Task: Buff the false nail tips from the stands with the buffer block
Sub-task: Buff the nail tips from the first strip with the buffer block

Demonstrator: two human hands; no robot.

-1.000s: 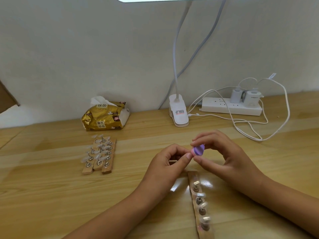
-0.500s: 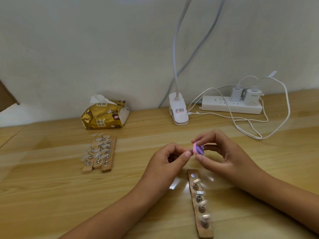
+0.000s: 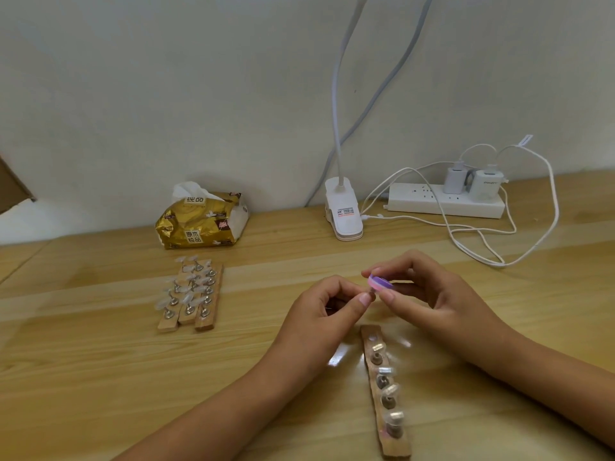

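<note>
Buffer block [image 3: 379, 283], purple and pink, pinched between thumb and fingertips of the right hand [image 3: 429, 294], above the middle of the table [image 3: 100, 377]. The left hand [image 3: 327, 311], fingers curled, pinches a small item, mostly hidden, against the block. One stand strip [image 3: 386, 394] lies toward the front edge; three strips [image 3: 189, 301] lie further left; tissue pack [image 3: 201, 221], lamp clamp [image 3: 344, 217] and power strip [image 3: 446, 202] line the back edge.
</note>
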